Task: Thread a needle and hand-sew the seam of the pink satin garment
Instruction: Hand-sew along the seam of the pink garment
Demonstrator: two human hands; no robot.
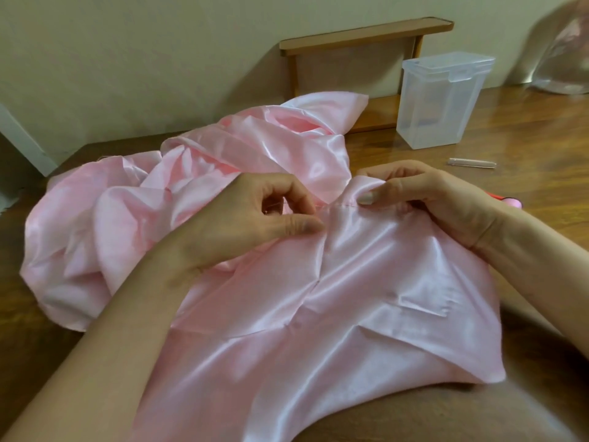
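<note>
The pink satin garment (366, 298) lies spread across the wooden table (526, 148) and over my lap. A line of red stitches (342, 205) runs along its folded seam between my hands. My left hand (255, 224) has its fingers curled at the left end of the seam, and a thin thread runs through them; the needle itself is too small to make out. My right hand (424, 199) pinches the folded edge of the garment at the right end of the stitches, thumb on top.
A clear plastic box (443, 100) with a lid stands at the back right. A small clear needle tube (471, 163) lies beside it. A wooden rack (363, 36) leans on the wall. Something red and pink (506, 200) peeks out behind my right wrist.
</note>
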